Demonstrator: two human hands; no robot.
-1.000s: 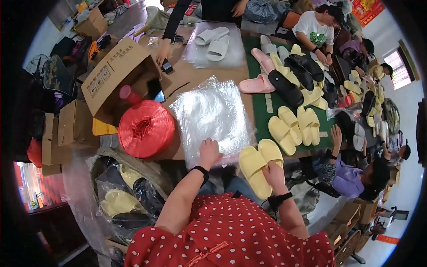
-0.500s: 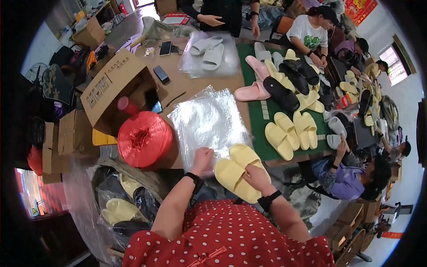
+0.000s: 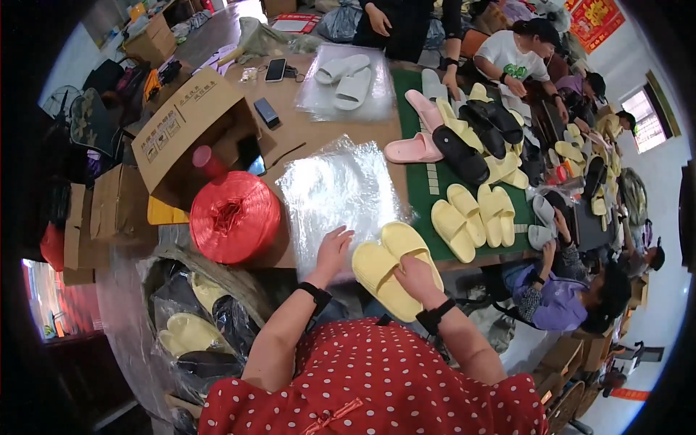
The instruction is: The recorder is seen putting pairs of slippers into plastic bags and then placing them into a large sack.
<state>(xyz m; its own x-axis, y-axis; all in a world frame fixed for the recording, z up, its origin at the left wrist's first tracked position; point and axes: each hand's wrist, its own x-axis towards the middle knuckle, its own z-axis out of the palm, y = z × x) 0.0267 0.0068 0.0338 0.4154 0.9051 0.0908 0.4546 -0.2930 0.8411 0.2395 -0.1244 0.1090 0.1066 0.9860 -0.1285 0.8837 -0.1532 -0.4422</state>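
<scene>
A pair of pale yellow slippers [image 3: 388, 290] is in my right hand [image 3: 419, 281], which grips them together by the inner straps at the table's near edge. My left hand [image 3: 331, 254] lies over the near part of a stack of clear plastic bags [image 3: 341, 192], fingers stretched and apart, with nothing seen in them. The toe ends of the slippers point away from me and overlap the bags' near right corner. To the right, two more yellow pairs [image 3: 457, 221] rest on a green mat [image 3: 420, 181].
A roll of red plastic twine [image 3: 235, 217] and an open carton [image 3: 192, 130] stand left. Grey slippers [image 3: 353, 88] lie on bags at the far side. Black, pink and yellow slippers [image 3: 464, 156] are heaped right. A sack of bagged slippers [image 3: 192, 333] sits lower left. Several people work around.
My left hand has lifted slightly and its fingers have spread out. The slippers in my right hand have shifted little. Across the table, a standing person's hand has reached toward the slipper heap.
</scene>
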